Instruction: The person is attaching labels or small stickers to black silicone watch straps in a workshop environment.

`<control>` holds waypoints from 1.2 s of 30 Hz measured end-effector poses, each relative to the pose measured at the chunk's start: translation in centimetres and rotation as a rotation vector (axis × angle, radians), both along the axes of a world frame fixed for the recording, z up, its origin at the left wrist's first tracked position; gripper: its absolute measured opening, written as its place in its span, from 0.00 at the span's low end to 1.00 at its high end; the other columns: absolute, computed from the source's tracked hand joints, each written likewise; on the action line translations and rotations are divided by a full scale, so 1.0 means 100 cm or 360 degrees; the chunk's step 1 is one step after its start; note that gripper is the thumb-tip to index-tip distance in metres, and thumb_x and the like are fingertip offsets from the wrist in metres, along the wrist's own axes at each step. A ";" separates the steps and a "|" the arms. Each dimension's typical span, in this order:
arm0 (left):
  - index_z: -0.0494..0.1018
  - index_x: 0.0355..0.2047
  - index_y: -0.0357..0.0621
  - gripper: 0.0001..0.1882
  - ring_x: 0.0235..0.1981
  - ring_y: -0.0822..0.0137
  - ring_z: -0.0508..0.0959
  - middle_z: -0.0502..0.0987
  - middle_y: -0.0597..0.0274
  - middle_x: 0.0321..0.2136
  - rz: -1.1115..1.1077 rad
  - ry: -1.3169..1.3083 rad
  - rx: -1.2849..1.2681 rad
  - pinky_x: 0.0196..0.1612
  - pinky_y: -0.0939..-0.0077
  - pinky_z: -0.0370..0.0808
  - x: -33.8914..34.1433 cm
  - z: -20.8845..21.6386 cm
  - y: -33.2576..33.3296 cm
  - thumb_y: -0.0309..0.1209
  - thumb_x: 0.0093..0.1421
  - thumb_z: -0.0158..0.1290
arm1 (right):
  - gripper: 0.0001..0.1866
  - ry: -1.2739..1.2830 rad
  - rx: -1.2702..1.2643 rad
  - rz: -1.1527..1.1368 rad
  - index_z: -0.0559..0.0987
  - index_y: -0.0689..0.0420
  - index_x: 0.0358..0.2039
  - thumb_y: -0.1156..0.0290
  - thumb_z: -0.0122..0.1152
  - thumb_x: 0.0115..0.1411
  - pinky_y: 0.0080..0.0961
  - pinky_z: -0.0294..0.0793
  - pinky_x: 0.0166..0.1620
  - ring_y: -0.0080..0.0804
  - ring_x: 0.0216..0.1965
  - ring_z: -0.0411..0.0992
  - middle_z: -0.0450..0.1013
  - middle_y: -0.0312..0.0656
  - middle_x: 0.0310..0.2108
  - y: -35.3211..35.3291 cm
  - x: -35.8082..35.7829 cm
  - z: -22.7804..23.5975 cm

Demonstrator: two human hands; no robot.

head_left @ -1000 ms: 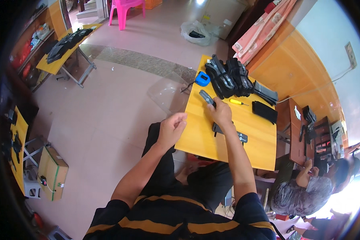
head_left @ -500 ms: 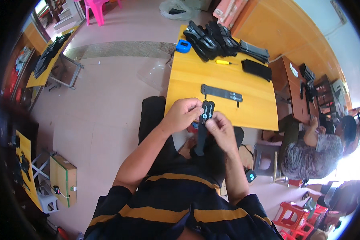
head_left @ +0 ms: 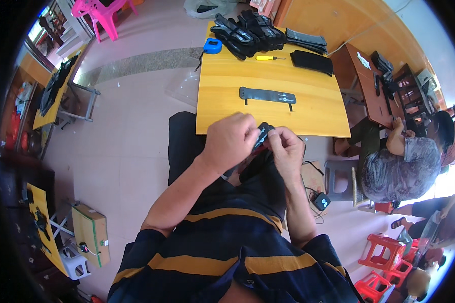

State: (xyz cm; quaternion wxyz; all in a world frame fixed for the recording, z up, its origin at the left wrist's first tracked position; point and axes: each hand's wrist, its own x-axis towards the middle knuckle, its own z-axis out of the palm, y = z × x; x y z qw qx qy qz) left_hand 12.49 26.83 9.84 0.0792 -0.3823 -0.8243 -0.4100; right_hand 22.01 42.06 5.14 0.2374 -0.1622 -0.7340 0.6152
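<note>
Just past the table's near edge, my two hands come together on a black strap (head_left: 263,134) with rounded ends and pale printing. My left hand (head_left: 230,139) has its fingers curled against the strap's left side. Thumb and fingers of my right hand (head_left: 288,151) pinch its right side. Most of the strap's length is hidden by the hands and dark trousers. On the yellow table (head_left: 313,116), beyond my hands, lies a flat dark grey strap (head_left: 268,95) with two short black tabs along its near side.
Bundled black straps (head_left: 247,35), grey strips (head_left: 307,40) and a folded black stack (head_left: 312,62) occupy the table's far side. Nearby lie a blue tape measure (head_left: 213,46) and a yellow-handled screwdriver (head_left: 269,58). A person (head_left: 402,169) sits at right beside a stool (head_left: 338,179).
My left hand has turned and lifted over the strap, its fingers more curled. The strap is now tilted, its hanging tail no longer visible. The view has shifted, moving the table higher in the picture.
</note>
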 end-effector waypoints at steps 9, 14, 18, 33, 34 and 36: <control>0.78 0.29 0.36 0.08 0.26 0.55 0.84 0.82 0.51 0.25 -0.0207 -0.0124 0.0064 0.31 0.67 0.80 0.004 -0.012 -0.005 0.26 0.52 0.65 | 0.05 0.0097 0.0561 -0.0015 0.82 0.65 0.33 0.76 0.64 0.63 0.23 0.72 0.29 0.24 0.22 0.74 0.76 0.42 0.21 -0.018 0.007 0.020; 0.79 0.29 0.35 0.06 0.24 0.60 0.85 0.82 0.50 0.23 -0.0248 -0.0305 0.0052 0.30 0.72 0.79 0.003 -0.009 -0.012 0.24 0.52 0.64 | 0.04 0.0169 0.0903 0.0138 0.82 0.63 0.33 0.76 0.64 0.61 0.31 0.76 0.33 0.43 0.27 0.79 0.78 0.49 0.26 -0.015 0.008 0.030; 0.80 0.30 0.33 0.05 0.24 0.68 0.85 0.83 0.53 0.22 -0.0308 -0.0590 0.0161 0.30 0.77 0.79 0.003 -0.014 -0.016 0.22 0.53 0.63 | 0.04 0.0189 0.0945 0.0209 0.82 0.63 0.33 0.76 0.64 0.62 0.32 0.76 0.33 0.45 0.28 0.79 0.77 0.49 0.26 -0.012 0.009 0.029; 0.81 0.28 0.34 0.03 0.17 0.76 0.75 0.79 0.58 0.17 -0.0358 -0.0470 0.0230 0.23 0.79 0.70 -0.001 -0.026 -0.021 0.20 0.51 0.61 | 0.04 0.0148 0.1294 0.0328 0.81 0.61 0.33 0.75 0.64 0.62 0.36 0.76 0.34 0.50 0.29 0.77 0.76 0.49 0.27 -0.017 0.011 0.034; 0.81 0.28 0.34 0.03 0.17 0.76 0.75 0.79 0.58 0.17 -0.0355 -0.0471 0.0230 0.23 0.79 0.70 0.001 -0.024 -0.020 0.20 0.51 0.61 | 0.03 0.0185 0.1344 0.0295 0.80 0.61 0.32 0.75 0.65 0.61 0.36 0.76 0.33 0.48 0.29 0.77 0.76 0.48 0.26 -0.018 0.010 0.034; 0.78 0.21 0.36 0.03 0.15 0.53 0.76 0.76 0.49 0.15 -0.0235 -0.0540 0.0323 0.22 0.66 0.71 0.005 -0.021 -0.016 0.24 0.47 0.59 | 0.03 0.0223 0.1394 0.0260 0.80 0.60 0.31 0.75 0.66 0.59 0.37 0.77 0.31 0.46 0.28 0.78 0.75 0.48 0.25 -0.020 0.010 0.033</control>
